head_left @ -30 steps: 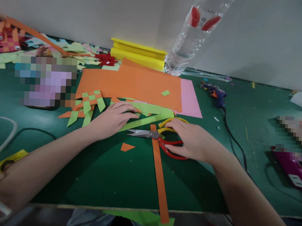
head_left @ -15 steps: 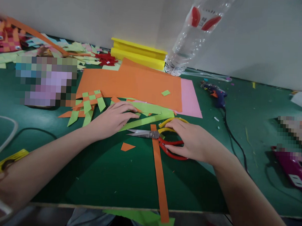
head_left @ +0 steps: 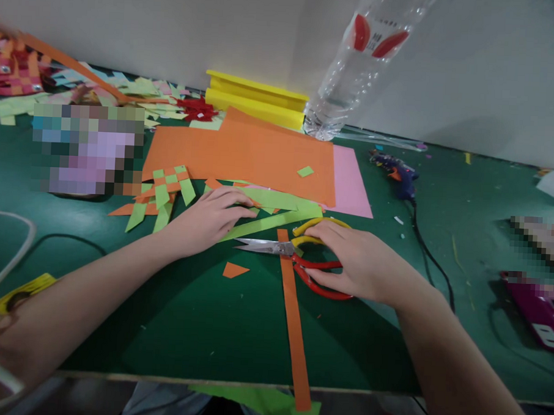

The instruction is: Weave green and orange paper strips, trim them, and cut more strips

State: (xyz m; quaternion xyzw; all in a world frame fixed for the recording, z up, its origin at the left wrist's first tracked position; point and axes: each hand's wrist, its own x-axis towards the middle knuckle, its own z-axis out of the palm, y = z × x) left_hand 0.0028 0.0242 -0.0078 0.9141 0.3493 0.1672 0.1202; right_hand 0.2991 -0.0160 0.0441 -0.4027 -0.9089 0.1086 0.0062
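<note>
My left hand (head_left: pixel 217 214) lies loosely over green paper strips (head_left: pixel 276 221), its fingers curved and apart. Whether the fingertips touch a strip is hard to tell. In my right hand (head_left: pixel 361 263) are scissors (head_left: pixel 268 247) with one yellow and one red handle; the blades point left and are nearly closed. Under the scissors runs a long orange paper strip (head_left: pixel 294 330), reaching past the table's front edge. Left of my left hand sits a woven green and orange paper piece (head_left: pixel 168 181). A small orange scrap (head_left: pixel 234 270) lies below the blades.
Orange sheets (head_left: pixel 247 151) overlap a pink sheet (head_left: pixel 354 180) behind my hands. A plastic bottle (head_left: pixel 356 76) and folded yellow paper (head_left: pixel 256 102) stand at the wall. To the right lie a corded glue gun (head_left: pixel 400 176) and a purple power strip (head_left: pixel 532 310). Green paper (head_left: pixel 250 405) spreads over the lap.
My right hand has shifted slightly right with the scissors, and their handles look a little farther apart. My left hand stays in nearly the same place.
</note>
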